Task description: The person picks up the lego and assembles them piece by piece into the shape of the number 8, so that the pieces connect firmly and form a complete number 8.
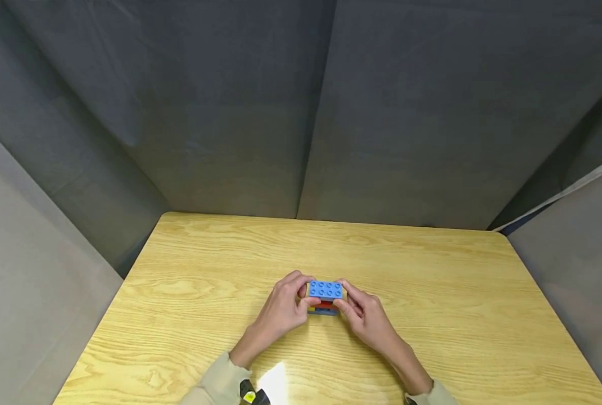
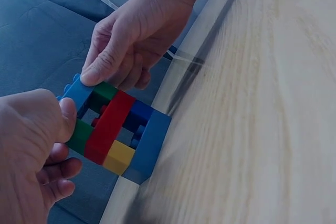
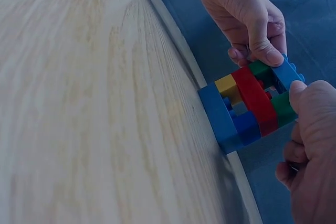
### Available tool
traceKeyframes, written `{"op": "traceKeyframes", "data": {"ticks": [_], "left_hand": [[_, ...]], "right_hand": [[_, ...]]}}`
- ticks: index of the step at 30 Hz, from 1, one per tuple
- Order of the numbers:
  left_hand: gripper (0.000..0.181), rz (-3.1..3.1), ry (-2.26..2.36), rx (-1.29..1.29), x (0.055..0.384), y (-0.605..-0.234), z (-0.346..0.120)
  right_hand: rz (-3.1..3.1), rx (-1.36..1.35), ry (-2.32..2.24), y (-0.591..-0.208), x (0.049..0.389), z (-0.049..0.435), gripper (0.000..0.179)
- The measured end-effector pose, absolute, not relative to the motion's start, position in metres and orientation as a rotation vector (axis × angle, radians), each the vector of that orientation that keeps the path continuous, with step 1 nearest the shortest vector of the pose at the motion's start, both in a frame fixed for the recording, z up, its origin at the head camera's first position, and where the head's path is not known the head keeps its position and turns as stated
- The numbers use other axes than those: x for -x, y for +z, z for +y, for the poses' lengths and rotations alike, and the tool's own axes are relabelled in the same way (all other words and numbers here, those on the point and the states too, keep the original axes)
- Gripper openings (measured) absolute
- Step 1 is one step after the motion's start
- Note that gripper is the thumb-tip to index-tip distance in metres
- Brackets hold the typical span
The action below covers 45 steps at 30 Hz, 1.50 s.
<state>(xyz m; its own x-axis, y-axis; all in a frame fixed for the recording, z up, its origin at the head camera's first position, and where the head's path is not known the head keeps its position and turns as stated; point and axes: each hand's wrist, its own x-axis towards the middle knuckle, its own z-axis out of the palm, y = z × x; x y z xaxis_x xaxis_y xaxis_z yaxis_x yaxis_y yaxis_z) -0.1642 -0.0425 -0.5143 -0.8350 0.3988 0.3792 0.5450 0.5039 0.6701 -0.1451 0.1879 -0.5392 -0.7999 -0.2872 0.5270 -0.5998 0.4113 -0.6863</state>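
Note:
A tower of toy building bricks stands upright on the table. Its lowest layer is a long blue brick (image 2: 151, 142). Above that sit a yellow brick (image 2: 118, 158) on the left and a small blue brick (image 3: 245, 127) on the right, with a gap between. A long red brick (image 3: 255, 102) spans them, and two green bricks (image 2: 80, 136) rest on it. Across the top lies a blue eight-stud brick (image 1: 326, 289). My left hand (image 1: 282, 305) pinches the top brick's left end, thumb in front. My right hand (image 1: 374, 322) pinches its right end the same way.
The wooden table (image 1: 204, 270) extends around the tower on all sides. Dark grey curtains (image 1: 230, 112) hang behind its far edge, with lighter panels (image 1: 27, 270) at the sides. A bright reflection lies near the left sleeve (image 1: 220, 379).

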Motion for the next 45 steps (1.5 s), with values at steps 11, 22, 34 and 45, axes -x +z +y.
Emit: {"op": "traceKeyframes", "data": {"ticks": [11, 22, 34, 45], "left_hand": [[0.035, -2.57, -1.237, 0.813, 0.164, -0.517, -0.044], [0.042, -2.465, -1.332, 0.82, 0.164, -0.533, -0.046], [0.042, -2.418, -1.389, 0.783, 0.165, -0.546, -0.05], [0.038, -2.407, -1.389, 0.766, 0.17, -0.55, -0.055]], "right_hand": [[-2.39, -0.766, 1.307, -0.535, 0.143, 0.19, 0.037], [-2.446, -0.725, 1.263, -0.538, 0.144, 0.189, 0.037], [-2.564, -0.635, 1.068, -0.542, 0.141, 0.184, 0.049], [-2.656, -0.612, 1.141, -0.548, 0.146, 0.182, 0.05]]}}
